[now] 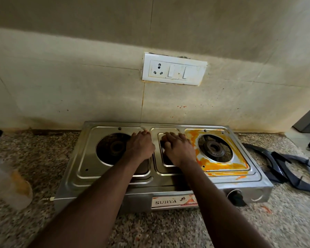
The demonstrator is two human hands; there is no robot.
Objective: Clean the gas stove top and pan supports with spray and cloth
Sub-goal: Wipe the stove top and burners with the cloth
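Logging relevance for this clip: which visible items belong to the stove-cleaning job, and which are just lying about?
Part of the job:
- gas stove, orange stains around its right burner
- pan supports, off the stove, on the counter to its right
- left hand and right hand, flat on the stove top

Just there:
- socket and switch plate on the wall
- blurred clear container, contents unclear

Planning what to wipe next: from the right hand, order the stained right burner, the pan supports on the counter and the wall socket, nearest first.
From the right hand:
1. Right burner, just to its right.
2. Pan supports, off the stove, farther right.
3. Wall socket, up on the wall.
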